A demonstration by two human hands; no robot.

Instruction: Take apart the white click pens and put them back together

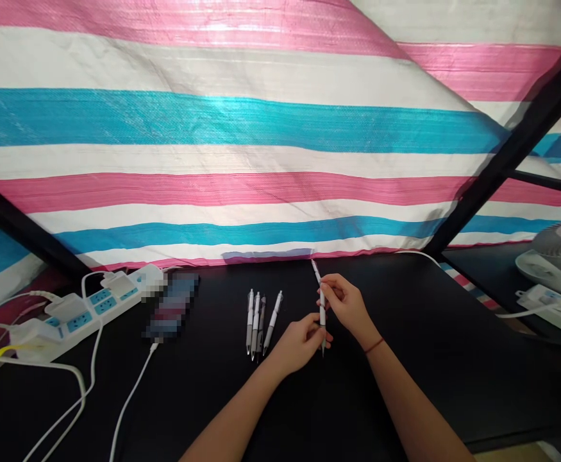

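Observation:
My left hand is closed around the lower part of a white pen, whose dark tip points toward me. Higher up on the same pen, the fingers of my right hand pinch its barrel. Beyond those fingers a slim white piece slants toward the back; whether it belongs to the held pen or is separate, I cannot tell. Left of my hands lie several pens: white and grey ones and a dark one close together, with another white and grey pen slightly apart.
A phone with a white charging cable lies on the black tabletop. At the left is a white power strip with plugs and loose cords. A striped sheet hangs behind; a fan stands at right.

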